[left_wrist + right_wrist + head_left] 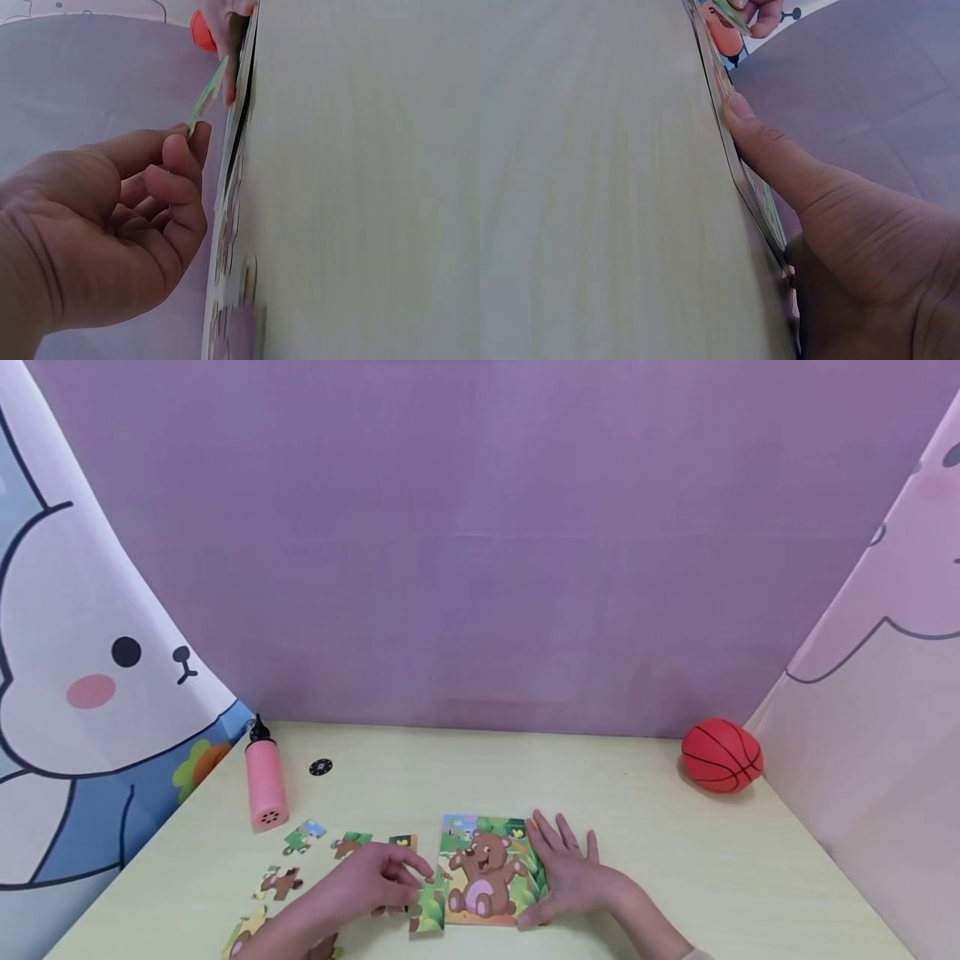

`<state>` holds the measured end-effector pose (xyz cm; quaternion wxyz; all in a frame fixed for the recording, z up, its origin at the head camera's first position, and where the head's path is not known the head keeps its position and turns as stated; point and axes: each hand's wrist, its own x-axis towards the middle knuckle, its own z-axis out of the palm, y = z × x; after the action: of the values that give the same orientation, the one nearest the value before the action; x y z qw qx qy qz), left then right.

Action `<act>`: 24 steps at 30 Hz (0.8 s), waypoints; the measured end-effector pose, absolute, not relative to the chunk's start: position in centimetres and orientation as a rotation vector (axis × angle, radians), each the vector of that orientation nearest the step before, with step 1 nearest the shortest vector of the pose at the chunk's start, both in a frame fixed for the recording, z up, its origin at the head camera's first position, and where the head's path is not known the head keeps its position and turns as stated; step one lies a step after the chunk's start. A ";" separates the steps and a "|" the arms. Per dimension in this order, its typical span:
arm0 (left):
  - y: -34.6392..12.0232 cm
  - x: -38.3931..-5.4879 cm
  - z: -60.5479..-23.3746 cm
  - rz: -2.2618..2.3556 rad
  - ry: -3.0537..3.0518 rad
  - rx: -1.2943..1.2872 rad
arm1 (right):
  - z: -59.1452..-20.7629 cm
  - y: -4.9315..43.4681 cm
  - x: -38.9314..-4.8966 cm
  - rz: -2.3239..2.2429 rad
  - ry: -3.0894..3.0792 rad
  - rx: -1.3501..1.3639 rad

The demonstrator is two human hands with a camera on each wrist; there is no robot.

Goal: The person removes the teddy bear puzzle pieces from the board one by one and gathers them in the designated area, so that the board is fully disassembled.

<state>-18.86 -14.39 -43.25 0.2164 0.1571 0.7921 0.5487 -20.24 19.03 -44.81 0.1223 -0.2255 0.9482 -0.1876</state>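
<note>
My left hand [375,881] pinches a green jigsaw puzzle piece [427,914] between thumb and fingertips. In the left wrist view that piece [208,94] is tilted and raised off the table. Just to its right lies a flat bear picture [480,877] with a brown bear among green leaves. My right hand [573,877] rests on the right edge of this picture, fingers spread and thumb near the lower corner. The right wrist view shows the thumb [757,135] lying along the picture's edge. Loose puzzle pieces [281,883] lie around my left hand, some partly hidden by that arm.
A pink bottle [266,785] with a black top lies at the back left, beside a small black disc [321,767]. At the back right sits a red ball [722,756] with black lines. A purple cloth [480,568] hangs behind the table [675,843].
</note>
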 end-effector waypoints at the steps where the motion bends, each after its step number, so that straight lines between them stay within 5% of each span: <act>1: -14.7 -18.7 -43.3 1.518 2.191 0.432 | -44.8 19.0 -20.3 -0.549 2.766 -0.658; 24: -19.4 -17.0 -43.5 1.465 2.149 0.395 | -45.0 19.0 -20.2 -0.561 2.779 -0.651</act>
<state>-17.01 -19.37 -43.52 0.2530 0.1451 0.7904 0.5387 -20.24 19.00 -44.97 0.1161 -0.2222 0.9489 -0.1915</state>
